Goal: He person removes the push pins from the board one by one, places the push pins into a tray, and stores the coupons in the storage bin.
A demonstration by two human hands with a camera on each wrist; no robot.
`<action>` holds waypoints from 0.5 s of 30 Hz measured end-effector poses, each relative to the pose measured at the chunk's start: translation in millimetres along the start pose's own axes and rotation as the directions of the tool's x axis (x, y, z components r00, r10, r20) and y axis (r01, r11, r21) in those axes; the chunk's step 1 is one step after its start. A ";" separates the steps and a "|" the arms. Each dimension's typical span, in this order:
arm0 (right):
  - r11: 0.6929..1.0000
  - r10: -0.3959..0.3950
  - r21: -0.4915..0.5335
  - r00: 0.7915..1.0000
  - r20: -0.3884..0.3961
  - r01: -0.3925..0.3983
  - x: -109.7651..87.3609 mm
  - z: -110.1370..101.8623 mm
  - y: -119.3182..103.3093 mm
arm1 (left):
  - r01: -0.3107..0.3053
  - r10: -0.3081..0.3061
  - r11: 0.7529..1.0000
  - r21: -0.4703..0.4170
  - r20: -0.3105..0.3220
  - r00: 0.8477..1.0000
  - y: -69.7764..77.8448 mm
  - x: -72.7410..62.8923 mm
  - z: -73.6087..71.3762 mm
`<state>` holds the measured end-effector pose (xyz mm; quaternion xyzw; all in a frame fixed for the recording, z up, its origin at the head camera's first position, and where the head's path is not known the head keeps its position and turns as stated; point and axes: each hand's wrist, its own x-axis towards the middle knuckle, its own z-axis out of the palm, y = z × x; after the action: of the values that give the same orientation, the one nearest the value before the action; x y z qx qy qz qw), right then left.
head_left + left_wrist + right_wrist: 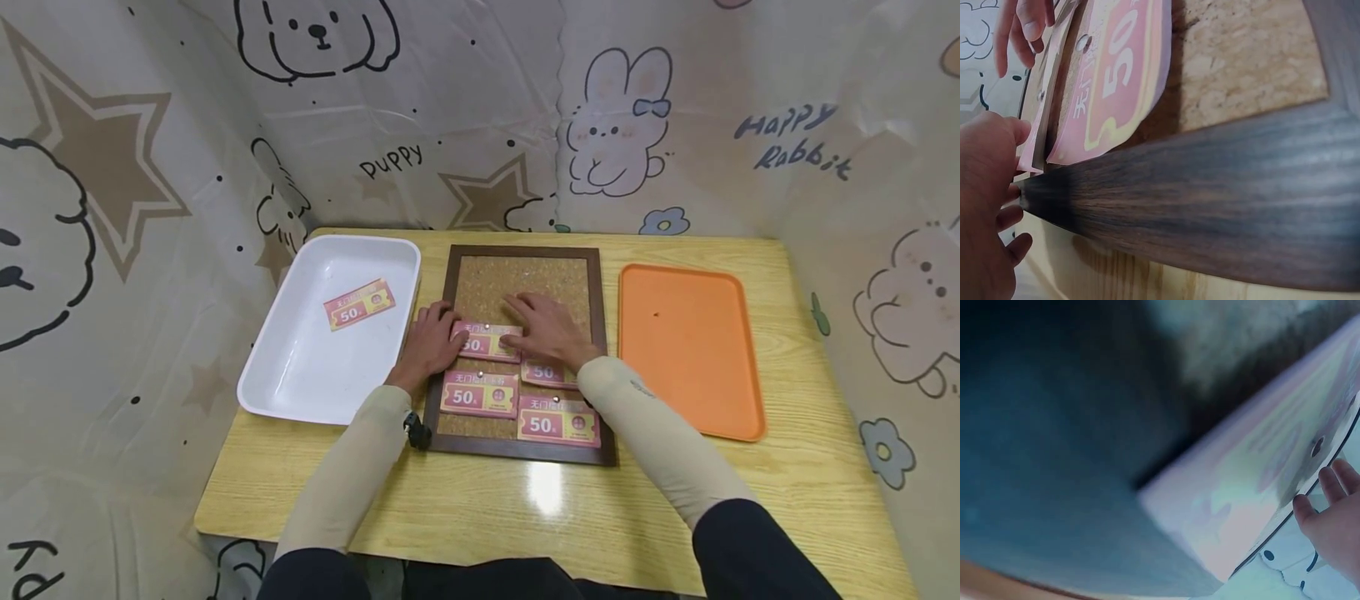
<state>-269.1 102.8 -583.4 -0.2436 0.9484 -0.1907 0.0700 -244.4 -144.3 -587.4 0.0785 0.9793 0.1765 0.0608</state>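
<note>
A cork board [517,279] in a dark brown wooden frame lies on the table, with several pink and yellow coupons marked 50 on it. My left hand [437,337] lies over the frame's left side, its thumb at the left end of the upper-left coupon [491,343]. At that coupon's right end rests the thumb of my right hand [553,327], its other fingers spread above the cork. Small silver pins show at the coupons' top edges, one on the lower-left coupon [1083,42]. My right forearm partly covers another coupon [543,372]. A further coupon [558,423] sits at the board's lower right.
Left of the board stands a white plastic tub [322,379] with a single coupon [360,305] inside. An orange tray [690,350] lies to the right, a tiny dark speck on it. Printed curtains hang behind the wooden table [487,508] and at both sides.
</note>
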 end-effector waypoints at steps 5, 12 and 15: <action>1.000 0.004 0.006 1.000 0.015 -0.005 1.7 0.4 -4.9 | 0.003 -0.003 1.000 0.010 -0.020 1.000 -0.4 -0.2 1.0; 1.000 0.011 -0.007 1.000 0.019 -0.010 3.4 4.0 -6.7 | 0.004 -0.004 1.000 0.000 -0.036 0.999 -0.5 -0.3 1.6; 1.000 0.009 0.001 1.000 0.012 -0.009 4.3 4.6 -6.7 | 0.010 -0.010 1.000 -0.015 -0.042 0.999 0.1 -0.5 2.3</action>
<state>-268.9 93.7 -585.2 -0.2405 0.9489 -0.1893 0.0768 -243.6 -143.5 -589.5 0.0695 0.9793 0.1852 0.0418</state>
